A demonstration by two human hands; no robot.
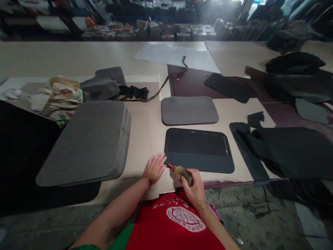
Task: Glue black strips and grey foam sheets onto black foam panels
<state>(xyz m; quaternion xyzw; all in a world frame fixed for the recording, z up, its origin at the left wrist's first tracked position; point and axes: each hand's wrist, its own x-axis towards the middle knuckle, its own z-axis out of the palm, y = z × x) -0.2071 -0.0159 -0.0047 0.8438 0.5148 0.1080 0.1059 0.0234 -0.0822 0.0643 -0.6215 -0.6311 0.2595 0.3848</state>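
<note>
My right hand (pixel 193 185) is wrapped round a glue bottle (pixel 183 174), tilted so its red nozzle points at the lower left corner of a dark rectangular panel (pixel 199 161). Thin shiny lines run along the panel's upper and right edges, and a darker piece covers its upper part. My left hand (pixel 155 167) lies flat with fingers stretched out, at the panel's left edge. Just beyond the panel rests a grey rounded panel (pixel 189 110).
A thick stack of grey rounded panels (pixel 88 142) stands on the left. Crumpled patterned cloth (pixel 65 95) and a dark strap (pixel 165 81) lie behind it. Black fabric pieces (pixel 293 149) spread over the right side. The table's front edge runs close to my body.
</note>
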